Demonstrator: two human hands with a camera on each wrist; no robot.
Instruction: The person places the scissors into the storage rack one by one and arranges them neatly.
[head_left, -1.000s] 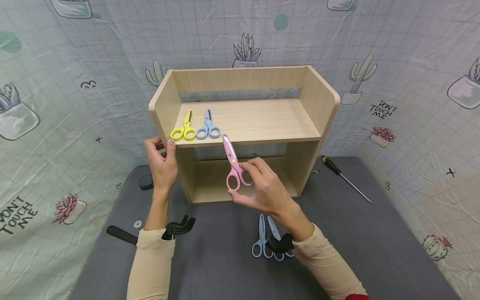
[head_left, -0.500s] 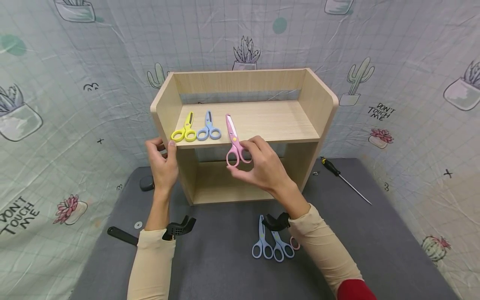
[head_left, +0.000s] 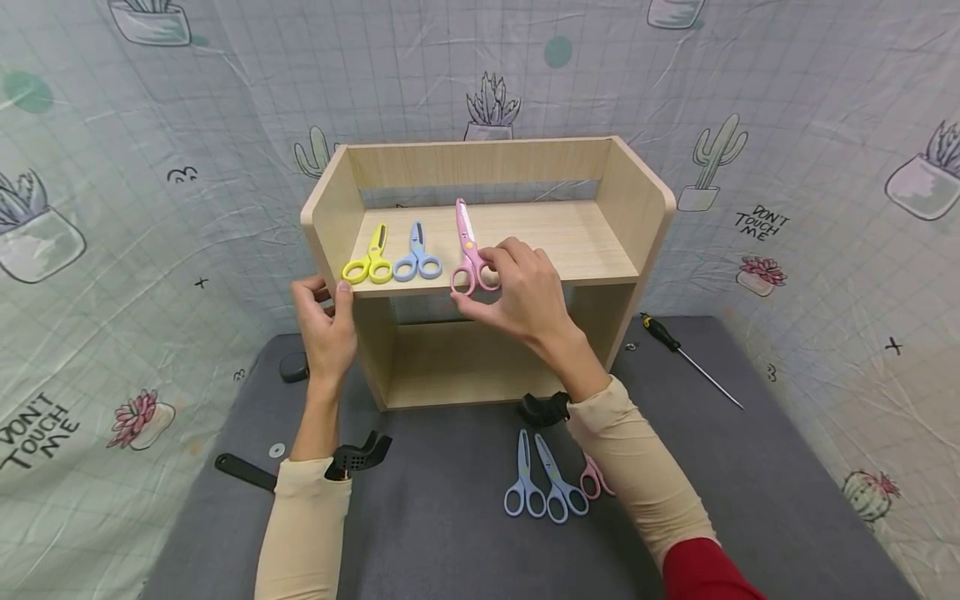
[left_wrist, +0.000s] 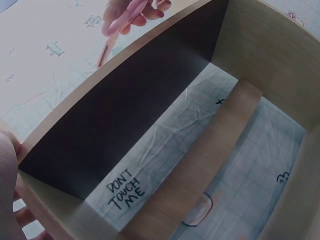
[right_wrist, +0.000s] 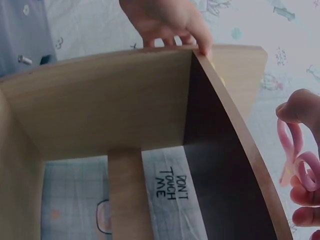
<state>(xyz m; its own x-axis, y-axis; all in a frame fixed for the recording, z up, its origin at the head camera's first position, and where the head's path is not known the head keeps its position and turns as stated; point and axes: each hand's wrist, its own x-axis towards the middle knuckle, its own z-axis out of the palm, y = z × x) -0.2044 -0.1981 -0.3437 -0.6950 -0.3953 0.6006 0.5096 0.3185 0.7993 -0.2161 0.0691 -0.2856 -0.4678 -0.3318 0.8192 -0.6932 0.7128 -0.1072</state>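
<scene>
The right hand held the pink scissors by the handle loops, with its fingers curled and pinching the rings. The pink scissors were at the front edge of the top board of the wooden shelf, with the blade pointing toward the back. The loops hung just past the edge. I could not tell if the scissors lay flat on the board.

Just beside them on the same board lay the blue scissors, and next to those the yellow scissors. Both lay flat with their blades pointing to the back.

The left hand gripped the left side wall of the shelf, with the thumb at the front edge and the fingers curled around the outside.

The shelf stood on the grey tabletop. In front of it lay two more blue scissors side by side and a small pink pair partly hidden by the right sleeve. A screwdriver lay on the tabletop to the right of the shelf, well apart from the hands.
</scene>
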